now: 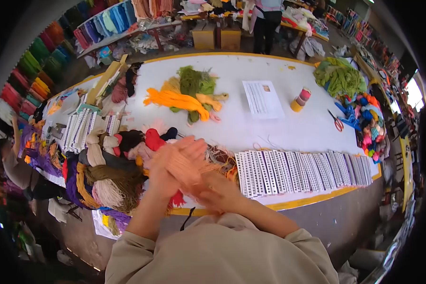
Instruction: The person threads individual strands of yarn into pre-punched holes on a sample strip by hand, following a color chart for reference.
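My left hand (163, 177) is raised above the table's near edge, its fingers stretched out, with a skein of peach yarn (184, 165) looped across it. My right hand (217, 191) is close against the skein's lower end. Motion smears its fingers, so their grip cannot be made out. Left of my hands lies a heap of yarn skeins (111, 182) in olive, cream, red and purple. To the right, a row of white punched cards (303, 170) lies along the table's front edge.
On the white table (222, 135) lie an orange skein (177, 104), green yarn (194, 83), a printed sheet (260, 98), stacked thread spools (300, 99) and red-handled scissors (338, 124). Green netting (341, 78) and colourful yarn balls (374, 123) sit at the right. People stand left and behind.
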Demonstrator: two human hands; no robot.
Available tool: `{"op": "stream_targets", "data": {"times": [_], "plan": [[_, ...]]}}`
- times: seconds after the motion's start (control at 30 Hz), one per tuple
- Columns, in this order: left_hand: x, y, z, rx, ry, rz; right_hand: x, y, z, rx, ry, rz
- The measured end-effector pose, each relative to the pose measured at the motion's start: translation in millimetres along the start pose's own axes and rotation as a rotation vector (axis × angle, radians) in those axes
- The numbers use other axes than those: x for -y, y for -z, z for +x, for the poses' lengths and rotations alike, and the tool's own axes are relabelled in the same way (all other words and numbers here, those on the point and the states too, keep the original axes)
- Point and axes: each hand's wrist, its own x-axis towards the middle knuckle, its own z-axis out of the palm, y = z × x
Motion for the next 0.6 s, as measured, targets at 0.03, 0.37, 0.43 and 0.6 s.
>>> {"op": "stream_targets", "data": {"times": [0.03, 0.37, 0.43, 0.6], "plan": [[6, -4, 3, -0.001, -0.016, 0.128, -11, 2, 6, -0.172, -0.067, 0.167], [45, -16, 6, 0.195, 0.216, 0.136, 4, 42, 9, -0.238, -0.268, 0.646], [48, -14, 4, 0.176, 0.182, 0.135, 9, 47, 5, -0.225, -0.347, 0.73], [57, -9, 7, -0.01, 0.191, 0.246, 18, 51, 8, -0.272, -0.417, 0.995]]}}
